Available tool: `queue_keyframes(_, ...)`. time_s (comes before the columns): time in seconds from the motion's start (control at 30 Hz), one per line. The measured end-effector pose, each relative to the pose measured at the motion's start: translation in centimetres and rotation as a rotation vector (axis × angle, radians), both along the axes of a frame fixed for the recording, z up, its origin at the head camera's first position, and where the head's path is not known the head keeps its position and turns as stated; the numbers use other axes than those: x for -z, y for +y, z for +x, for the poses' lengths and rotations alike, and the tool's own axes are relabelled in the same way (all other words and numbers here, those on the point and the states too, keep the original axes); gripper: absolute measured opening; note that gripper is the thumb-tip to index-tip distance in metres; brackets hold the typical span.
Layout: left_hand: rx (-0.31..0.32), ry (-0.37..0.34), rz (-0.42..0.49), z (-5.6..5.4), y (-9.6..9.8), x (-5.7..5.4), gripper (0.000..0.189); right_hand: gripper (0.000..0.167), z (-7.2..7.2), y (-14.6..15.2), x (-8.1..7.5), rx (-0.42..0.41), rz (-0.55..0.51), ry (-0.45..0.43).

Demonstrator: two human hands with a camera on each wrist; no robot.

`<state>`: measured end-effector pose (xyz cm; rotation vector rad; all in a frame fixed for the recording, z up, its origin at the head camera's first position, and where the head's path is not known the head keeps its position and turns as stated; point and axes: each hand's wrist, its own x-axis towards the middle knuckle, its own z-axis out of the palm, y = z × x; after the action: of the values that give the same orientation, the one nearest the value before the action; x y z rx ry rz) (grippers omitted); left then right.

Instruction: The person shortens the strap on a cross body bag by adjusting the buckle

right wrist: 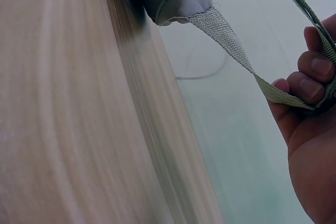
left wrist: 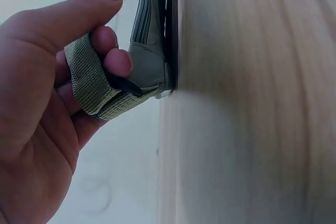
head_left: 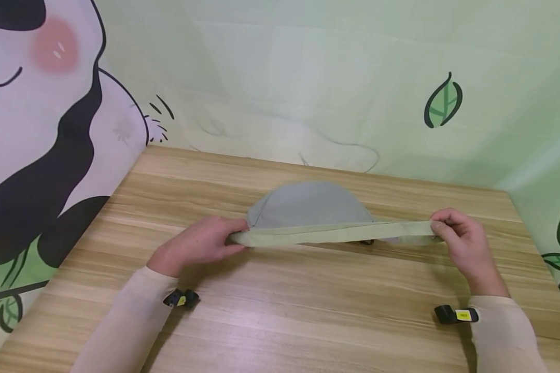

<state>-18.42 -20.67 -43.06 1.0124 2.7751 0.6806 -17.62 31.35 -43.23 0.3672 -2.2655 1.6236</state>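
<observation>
A grey waist bag (head_left: 312,204) rests on the table, its rounded side toward the back wall. Its pale green webbing strap (head_left: 308,234) is stretched nearly straight along the near side. My left hand (head_left: 198,243) grips the strap close to the bag's left end; in the left wrist view the strap (left wrist: 86,72) loops through the fingers beside a zipped edge (left wrist: 143,19). My right hand (head_left: 464,246) pinches the strap out to the right. A second, twisted length of strap (right wrist: 226,38) runs from that hand to the bag's right end (right wrist: 184,3).
The wooden table (head_left: 261,311) meets a pale green wall sheet (head_left: 280,77) at the back. A printed panda (head_left: 74,155) covers the left side. Black wrist devices (head_left: 181,299) sit on both sleeves.
</observation>
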Motion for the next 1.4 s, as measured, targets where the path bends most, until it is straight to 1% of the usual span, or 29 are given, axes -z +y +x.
queue_keyframes(0.1, 0.004, 0.011, 0.006, -0.1, -0.2, 0.1, 0.013, 0.031, 0.0, 0.0, -0.1, -0.016, -0.003, 0.004)
queue_keyframes(0.23, 0.013, 0.012, 0.015, -0.2, -0.4, 0.0, 0.014, 0.031, 0.0, 0.1, -0.1, -0.030, -0.002, 0.016)
queue_keyframes(0.3, 0.020, 0.009, 0.022, -0.2, -0.4, -0.1, 0.015, 0.029, 0.1, 0.2, -0.2, -0.018, 0.032, 0.017)
queue_keyframes(0.37, 0.017, -0.004, 0.030, -0.2, -0.5, -0.3, 0.017, 0.023, 0.2, 0.4, -0.2, -0.002, 0.092, 0.012)
queue_keyframes(0.5, -0.009, -0.060, 0.051, -0.2, -0.7, -0.6, 0.019, 0.011, 0.3, 0.6, -0.1, 0.018, 0.190, -0.003)
queue_keyframes(0.6, -0.034, -0.114, 0.068, 0.0, -0.7, -0.8, 0.021, 0.006, 0.4, 0.5, -0.1, 0.023, 0.232, 0.001)
queue_keyframes(0.67, -0.040, -0.140, 0.083, 0.0, -0.8, -0.9, 0.022, 0.004, 0.5, 0.4, -0.2, 0.025, 0.250, 0.010)
queue_keyframes(0.77, -0.033, -0.151, 0.100, 0.0, -0.9, -1.2, 0.023, 0.004, 0.4, 0.2, -0.4, 0.020, 0.269, 0.014)
queue_keyframes(0.83, -0.023, -0.145, 0.110, 0.0, -0.9, -1.4, 0.023, 0.005, 0.4, 0.2, -0.5, 0.019, 0.281, 0.013)
queue_keyframes(0.93, -0.006, -0.143, 0.127, -0.1, -1.1, -1.6, 0.016, 0.006, 0.4, 0.2, -0.7, 0.026, 0.307, 0.010)
queue_keyframes(1.03, 0.004, -0.149, 0.153, -0.1, -1.5, -1.6, 0.010, 0.002, 0.4, 0.2, -0.8, 0.035, 0.354, 0.017)
queue_keyframes(1.17, 0.013, -0.157, 0.189, -0.1, -1.9, -1.4, 0.009, 0.009, 0.5, 0.0, -0.9, 0.029, 0.442, 0.050)
queue_keyframes(1.23, 0.014, -0.159, 0.198, 0.0, -2.1, -1.4, 0.009, 0.011, 0.6, -0.2, -0.9, 0.022, 0.469, 0.061)
queue_keyframes(1.3, 0.013, -0.160, 0.195, 0.0, -2.2, -1.4, 0.011, 0.010, 0.5, -0.3, -1.0, 0.015, 0.475, 0.062)
queue_keyframes(1.4, 0.010, -0.166, 0.175, 0.0, -2.2, -1.4, 0.013, 0.010, 0.5, -0.6, -0.9, 0.002, 0.440, 0.046)
